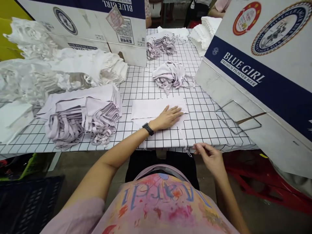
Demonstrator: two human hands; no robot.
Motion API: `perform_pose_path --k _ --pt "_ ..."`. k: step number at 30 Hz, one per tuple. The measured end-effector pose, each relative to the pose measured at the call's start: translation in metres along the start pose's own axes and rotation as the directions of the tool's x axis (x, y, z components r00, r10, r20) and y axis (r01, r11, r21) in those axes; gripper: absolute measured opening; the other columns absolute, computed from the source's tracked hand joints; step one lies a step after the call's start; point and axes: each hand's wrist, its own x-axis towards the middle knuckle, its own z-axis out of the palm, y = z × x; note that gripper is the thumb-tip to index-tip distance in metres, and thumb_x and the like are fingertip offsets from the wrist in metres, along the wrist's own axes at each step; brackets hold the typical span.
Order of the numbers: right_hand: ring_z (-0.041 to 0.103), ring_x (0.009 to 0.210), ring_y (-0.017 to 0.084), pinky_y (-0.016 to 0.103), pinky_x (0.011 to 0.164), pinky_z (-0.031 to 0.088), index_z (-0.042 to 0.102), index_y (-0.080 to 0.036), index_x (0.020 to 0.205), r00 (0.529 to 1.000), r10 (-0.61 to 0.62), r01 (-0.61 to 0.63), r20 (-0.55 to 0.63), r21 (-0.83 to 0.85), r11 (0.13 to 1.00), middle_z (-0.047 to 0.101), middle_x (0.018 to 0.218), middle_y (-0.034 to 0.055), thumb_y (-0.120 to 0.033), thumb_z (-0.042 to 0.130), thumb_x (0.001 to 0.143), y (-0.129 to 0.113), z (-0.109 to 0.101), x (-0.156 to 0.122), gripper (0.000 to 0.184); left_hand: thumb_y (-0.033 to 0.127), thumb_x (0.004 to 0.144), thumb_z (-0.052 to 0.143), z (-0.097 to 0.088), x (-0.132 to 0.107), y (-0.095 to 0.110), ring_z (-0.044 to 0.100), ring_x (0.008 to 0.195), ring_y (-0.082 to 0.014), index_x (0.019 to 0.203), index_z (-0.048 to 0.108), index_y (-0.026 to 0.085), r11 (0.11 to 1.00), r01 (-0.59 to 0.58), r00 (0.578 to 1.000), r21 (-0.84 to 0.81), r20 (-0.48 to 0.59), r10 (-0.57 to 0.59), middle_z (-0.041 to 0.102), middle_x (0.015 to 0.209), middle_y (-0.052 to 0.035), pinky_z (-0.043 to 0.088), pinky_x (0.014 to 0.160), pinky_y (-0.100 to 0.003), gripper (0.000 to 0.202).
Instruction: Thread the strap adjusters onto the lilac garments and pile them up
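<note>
My left hand (168, 117) lies flat with fingers stretched out on a pale lilac fabric piece (151, 108) spread on the checked tablecloth (207, 120). A black watch sits on that wrist. At the table's front edge my right hand (210, 157) pinches a thin string or strap (184, 139) that hangs from the fabric piece. A crumpled heap of the same lilac pieces (169, 75) lies just beyond the flat one.
Stacks of folded lilac pieces with straps (83, 115) fill the left. White fabric piles (48, 71) lie behind them. Blue Girl cardboard boxes stand at back left (97, 22) and right (263, 71). A wire frame (237, 117) lies by the right box. More piles (161, 44) sit farther back.
</note>
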Motion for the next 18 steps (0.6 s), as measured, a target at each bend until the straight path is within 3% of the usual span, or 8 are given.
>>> perform_pose_path --k 2,6,12,15,18 --pt "0.076 0.078 0.029 0.041 0.077 0.061 0.078 -0.023 0.092 0.995 0.080 -0.079 0.059 -0.006 0.997 0.079 0.085 0.0081 -0.056 0.065 0.090 0.017 0.008 -0.013 0.035 0.038 0.110 0.028 0.003 0.011 0.007 0.020 0.159 -0.0235 0.156 0.040 0.020 1.000 -0.014 1.000 -0.013 0.026 0.014 0.032 0.168 -0.0069 0.005 0.130 -0.057 0.050" --pt "0.076 0.089 0.031 0.044 0.084 0.060 0.077 -0.020 0.104 0.994 0.106 -0.106 0.000 0.020 0.994 0.080 0.101 0.0125 -0.057 0.069 0.085 0.039 0.028 -0.018 0.042 0.035 0.109 0.023 0.006 0.027 0.015 0.023 0.158 -0.0222 0.155 0.042 0.018 0.999 -0.021 0.999 -0.026 0.039 0.022 0.035 0.166 -0.0082 0.001 0.131 -0.055 0.052" --pt "0.072 0.084 0.026 0.039 0.084 0.056 0.074 -0.022 0.091 0.999 0.026 -0.028 0.042 0.054 0.998 0.078 0.092 0.0086 -0.054 0.067 0.087 0.029 0.050 -0.014 0.033 0.031 0.109 0.025 0.008 0.035 0.018 0.021 0.159 -0.0189 0.156 0.038 0.013 0.996 -0.041 0.996 -0.076 0.076 0.047 0.032 0.168 -0.0106 0.012 0.132 -0.044 0.052" --pt "0.071 0.087 0.025 0.038 0.088 0.053 0.074 -0.022 0.093 0.993 0.031 -0.046 0.113 0.129 0.991 0.077 0.087 0.0069 -0.055 0.065 0.090 0.024 0.046 -0.019 0.034 0.032 0.107 0.035 0.008 0.026 0.023 0.019 0.159 -0.0225 0.156 0.036 0.015 0.997 -0.027 0.997 -0.067 0.064 0.031 0.029 0.169 -0.0121 0.011 0.131 -0.053 0.052" --pt "0.071 0.098 0.026 0.039 0.096 0.052 0.073 -0.023 0.111 0.979 0.074 -0.118 0.190 0.229 0.966 0.079 0.096 0.0077 -0.059 0.064 0.091 0.022 0.039 -0.021 0.042 0.033 0.106 0.040 0.011 0.015 0.028 0.017 0.160 -0.0265 0.156 0.035 0.018 0.999 -0.009 1.000 -0.037 0.024 0.010 0.024 0.170 -0.0128 0.010 0.129 -0.061 0.053"
